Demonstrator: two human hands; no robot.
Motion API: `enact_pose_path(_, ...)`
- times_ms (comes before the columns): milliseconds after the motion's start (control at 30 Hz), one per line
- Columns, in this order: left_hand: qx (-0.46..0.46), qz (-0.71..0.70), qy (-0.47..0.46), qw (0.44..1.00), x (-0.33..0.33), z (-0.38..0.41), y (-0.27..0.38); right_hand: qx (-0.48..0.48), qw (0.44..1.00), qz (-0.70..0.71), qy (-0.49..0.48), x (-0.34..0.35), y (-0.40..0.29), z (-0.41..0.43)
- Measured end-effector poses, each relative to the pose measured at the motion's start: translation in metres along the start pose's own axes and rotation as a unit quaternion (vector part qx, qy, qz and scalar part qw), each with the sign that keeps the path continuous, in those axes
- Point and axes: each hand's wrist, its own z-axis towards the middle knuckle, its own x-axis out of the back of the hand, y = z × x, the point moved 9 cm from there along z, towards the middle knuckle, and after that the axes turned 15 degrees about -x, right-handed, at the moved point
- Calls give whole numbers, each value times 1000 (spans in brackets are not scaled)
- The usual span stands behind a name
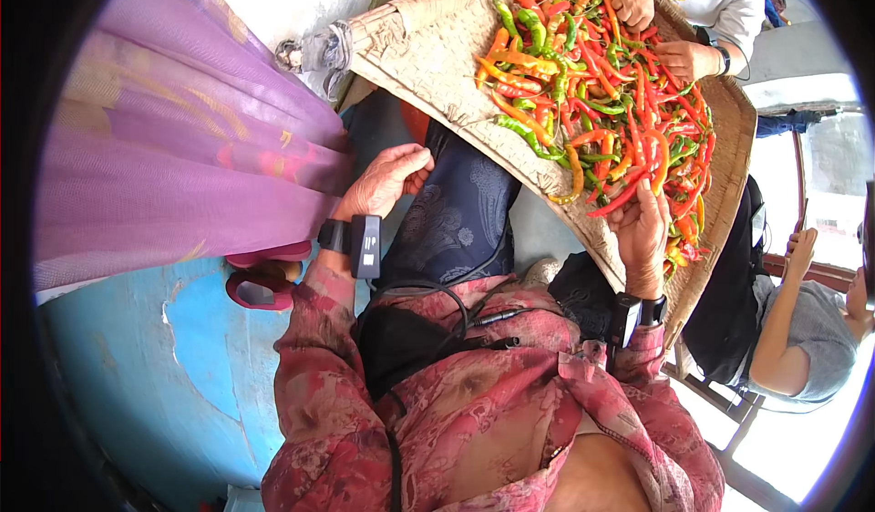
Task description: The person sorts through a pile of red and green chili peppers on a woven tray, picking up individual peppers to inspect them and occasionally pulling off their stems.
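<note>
A woven bamboo tray [437, 81] lies before me, with a heap of red, orange and green chili peppers [581, 88] spread over it. My right hand [641, 228] is at the tray's near side, its thumb and fingers pinching a red chili pepper [618, 201] at the edge of the heap. Off the tray to the left, my left hand [391, 180] hovers beside my knee. Its thumb presses against curled fingers, and nothing shows between them.
Across the tray, another person's hands [634, 2] touch the peppers. A purple curtain [191, 143] hangs at left, by a blue wall [143, 361] and pink shoes [260, 290]. At right is a person in a grey shirt [806, 341]. Black cables [437, 286] cross my lap.
</note>
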Motion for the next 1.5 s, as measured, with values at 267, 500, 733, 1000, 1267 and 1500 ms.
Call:
enact_pose_path(267,-135,187,-194,953,-120,3,99,-3,993,-108,51,5,0,-1)
enact_pose_path(500,-140,72,-239,958,-215,67,102,33,990,133,-21,7,-16,17)
enact_pose_path(733,-57,36,-167,984,-264,106,43,145,963,-189,127,9,-24,-16)
enact_pose_path(1000,-75,91,-168,979,-280,86,30,159,936,-274,152,20,-26,-27)
enact_pose_path(1267,-80,40,-128,988,-282,86,21,232,931,-215,182,45,-23,-31)
enact_pose_path(1500,-102,108,-110,983,-285,85,37,256,894,-324,176,38,-24,-37)
